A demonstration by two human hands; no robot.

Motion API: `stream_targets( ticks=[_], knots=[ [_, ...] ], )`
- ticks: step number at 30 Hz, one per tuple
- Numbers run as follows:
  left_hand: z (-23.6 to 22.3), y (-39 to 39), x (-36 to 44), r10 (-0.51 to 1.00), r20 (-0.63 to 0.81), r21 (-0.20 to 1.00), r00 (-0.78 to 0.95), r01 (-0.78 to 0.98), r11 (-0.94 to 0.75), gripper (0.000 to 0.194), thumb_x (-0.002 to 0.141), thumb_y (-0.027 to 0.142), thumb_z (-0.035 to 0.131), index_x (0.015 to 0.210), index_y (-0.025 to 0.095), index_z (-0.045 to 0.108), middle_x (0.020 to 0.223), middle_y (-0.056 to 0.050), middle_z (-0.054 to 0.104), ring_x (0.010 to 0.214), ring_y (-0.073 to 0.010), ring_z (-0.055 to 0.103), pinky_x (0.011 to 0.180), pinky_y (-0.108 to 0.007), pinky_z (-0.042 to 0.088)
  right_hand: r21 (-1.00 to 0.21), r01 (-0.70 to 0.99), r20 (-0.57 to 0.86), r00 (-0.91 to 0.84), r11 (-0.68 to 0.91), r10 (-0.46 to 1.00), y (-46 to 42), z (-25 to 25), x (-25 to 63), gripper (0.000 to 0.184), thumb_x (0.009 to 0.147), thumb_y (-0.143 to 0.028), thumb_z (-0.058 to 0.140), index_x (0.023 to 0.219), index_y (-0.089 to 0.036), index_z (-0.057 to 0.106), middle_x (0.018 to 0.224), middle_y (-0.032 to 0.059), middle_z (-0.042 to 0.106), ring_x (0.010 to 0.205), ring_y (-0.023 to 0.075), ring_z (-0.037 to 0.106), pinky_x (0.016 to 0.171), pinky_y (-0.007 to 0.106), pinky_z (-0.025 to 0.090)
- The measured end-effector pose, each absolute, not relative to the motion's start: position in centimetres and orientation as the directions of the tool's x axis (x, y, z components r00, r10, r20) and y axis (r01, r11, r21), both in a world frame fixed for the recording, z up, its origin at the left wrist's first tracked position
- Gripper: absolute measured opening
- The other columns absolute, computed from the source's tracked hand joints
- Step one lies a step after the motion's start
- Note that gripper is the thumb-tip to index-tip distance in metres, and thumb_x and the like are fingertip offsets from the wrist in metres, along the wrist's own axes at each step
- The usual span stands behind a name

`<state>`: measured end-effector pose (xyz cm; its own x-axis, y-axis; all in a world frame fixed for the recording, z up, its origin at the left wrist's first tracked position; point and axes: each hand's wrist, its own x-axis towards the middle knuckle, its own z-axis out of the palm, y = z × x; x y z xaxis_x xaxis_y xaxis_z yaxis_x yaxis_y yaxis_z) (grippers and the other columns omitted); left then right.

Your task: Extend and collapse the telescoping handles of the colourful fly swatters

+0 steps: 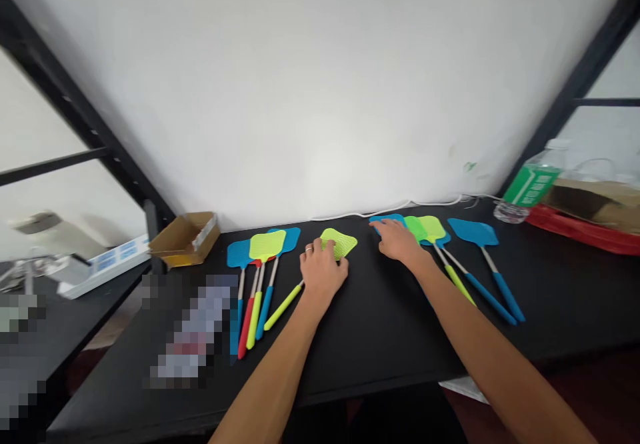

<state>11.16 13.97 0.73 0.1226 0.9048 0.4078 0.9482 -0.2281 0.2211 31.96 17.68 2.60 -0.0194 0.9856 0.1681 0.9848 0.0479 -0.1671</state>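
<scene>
Bare forearms (280,364) cross the table (380,337), where, right of the cardboard box (197,236), the left hand (323,269) rests, fingers apart, on a lime swatter (346,243), and, farther right of that box, the right hand (399,239) meets a blue swatter (399,217), its grip impossible to tell, so light, flat pressure should best keep both heads unbent.

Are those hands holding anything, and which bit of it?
The left hand has its fingers on the head of a yellow-green swatter; the right hand is at the head of a blue swatter. Whether either is gripped can't be told.
</scene>
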Motion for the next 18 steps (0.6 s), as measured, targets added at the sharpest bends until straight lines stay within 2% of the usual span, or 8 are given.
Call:
stream_targets(
  ticks=[3,5,7,11,18],
  knots=[
    [0.7,14.0,11.1,0.911,0.393,0.210,0.125,0.953,-0.221,0.041,0.081,0.027,0.061,0.121,0.022,0.062,0.118,-0.012,0.061,0.111,-0.0319,0.054,0.091,-0.045,0.045,-0.232,0.953,0.287,-0.125,0.195,0.950,17.5,2.4,29.9,0.052,0.086,-0.011,0.052,0.138,-0.017,0.055,0.140,0.0140,0.056,0.127,0.0299,0.050,0.100,0.040,0.041],
    [0.7,14.1,11.0,0.910,0.389,0.201,0.142,0.951,-0.234,0.042,0.080,0.021,0.060,0.122,0.021,0.062,0.116,-0.012,0.062,0.109,-0.0314,0.055,0.090,-0.044,0.046,-0.274,0.904,0.301,-0.243,0.328,0.922,17.0,2.2,28.3,0.048,0.090,-0.015,0.050,0.138,-0.017,0.055,0.137,0.0118,0.059,0.123,0.0261,0.054,0.100,0.036,0.042],
    [0.8,14.1,10.9,0.909,0.386,0.204,0.157,0.946,-0.250,0.044,0.080,0.015,0.057,0.123,0.022,0.060,0.116,-0.011,0.062,0.108,-0.0301,0.055,0.089,-0.042,0.047,-0.288,0.874,0.276,-0.315,0.391,0.908,16.5,1.9,27.1,0.045,0.092,-0.018,0.050,0.136,-0.018,0.055,0.133,0.0104,0.062,0.120,0.0253,0.056,0.097,0.035,0.043],
    [1.2,14.2,10.7,0.922,0.340,0.244,0.183,0.930,-0.275,0.044,0.085,0.010,0.050,0.125,0.025,0.058,0.120,-0.010,0.058,0.105,-0.0268,0.058,0.081,-0.036,0.051,-0.331,0.867,0.250,-0.300,0.372,0.921,16.1,1.7,26.2,0.041,0.093,-0.021,0.051,0.133,-0.022,0.057,0.131,0.0088,0.063,0.118,0.0260,0.057,0.092,0.035,0.045],
    [1.6,14.0,10.7,0.919,0.333,0.232,0.212,0.926,-0.298,0.052,0.087,0.004,0.043,0.129,0.031,0.055,0.129,-0.009,0.052,0.100,-0.0255,0.060,0.076,-0.035,0.053,-0.519,0.771,0.381,-0.177,0.369,0.907,17.4,1.1,26.8,0.042,0.092,-0.023,0.050,0.133,-0.018,0.055,0.130,0.0108,0.063,0.115,0.0238,0.061,0.097,0.036,0.046]
  ],
)
